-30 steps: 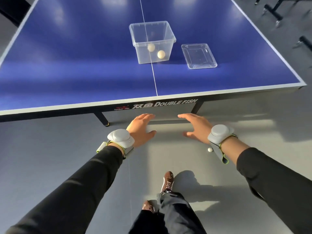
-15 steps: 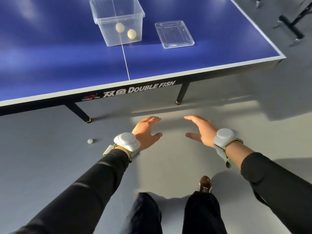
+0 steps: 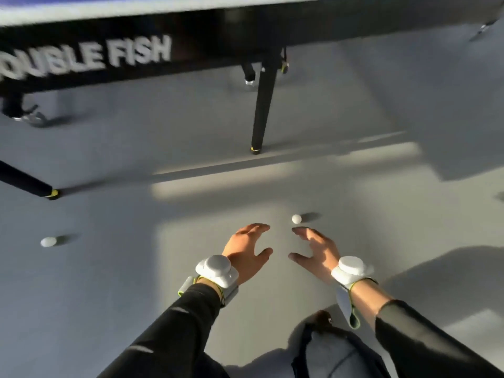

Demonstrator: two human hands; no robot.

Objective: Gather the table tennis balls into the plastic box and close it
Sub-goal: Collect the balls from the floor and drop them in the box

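Observation:
A white table tennis ball point(image 3: 296, 218) lies on the grey floor just beyond the fingertips of my right hand point(image 3: 313, 249). A second white ball point(image 3: 48, 242) rests on the floor far to the left. My left hand point(image 3: 245, 252) hovers beside the right one, a little left of the near ball. Both hands are held low over the floor with fingers spread and nothing in them. The plastic box and its lid are out of view above the table edge.
The table's black end rail point(image 3: 136, 58) with white lettering runs across the top. A black table leg point(image 3: 263, 110) stands on the floor beyond the near ball, another leg tip point(image 3: 51, 193) at the left, a castor wheel point(image 3: 27, 115) further back. My knee point(image 3: 335, 353) is below.
The view has dropped from the tabletop to the floor; the box and lid have left the frame. Both hands have gone lower, and a ball now shows just ahead of the right fingertips.

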